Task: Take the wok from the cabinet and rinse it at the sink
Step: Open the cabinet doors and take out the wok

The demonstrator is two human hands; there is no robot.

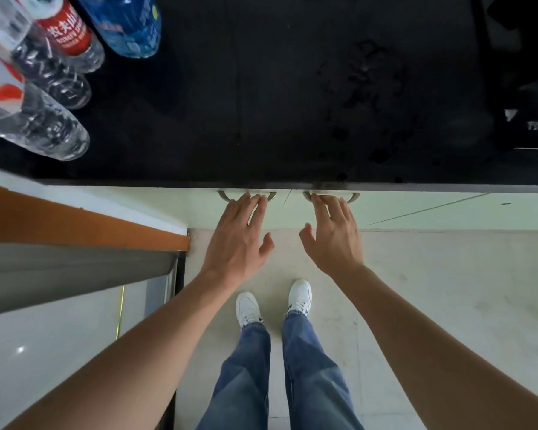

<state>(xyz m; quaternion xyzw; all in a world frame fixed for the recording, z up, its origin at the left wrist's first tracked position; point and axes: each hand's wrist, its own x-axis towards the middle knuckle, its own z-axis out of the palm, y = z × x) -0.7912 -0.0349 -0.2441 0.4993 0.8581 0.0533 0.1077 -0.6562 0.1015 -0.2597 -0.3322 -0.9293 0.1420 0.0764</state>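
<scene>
Two pale green cabinet doors [199,209] sit closed under the black countertop [261,119]. Each door has a curved metal handle at its top edge: the left handle [223,196] and the right handle [354,197]. My left hand [239,240] reaches forward with straight fingers whose tips touch the left handle. My right hand [334,240] does the same at the right handle, thumb spread. Neither hand holds anything. No wok and no sink are in view.
Several plastic water bottles [44,88] lie on the counter's far left. A dark appliance [528,119] sits at the counter's right edge. A brown-topped unit [75,225] stands at my left. Pale tiled floor [432,305] lies under my feet.
</scene>
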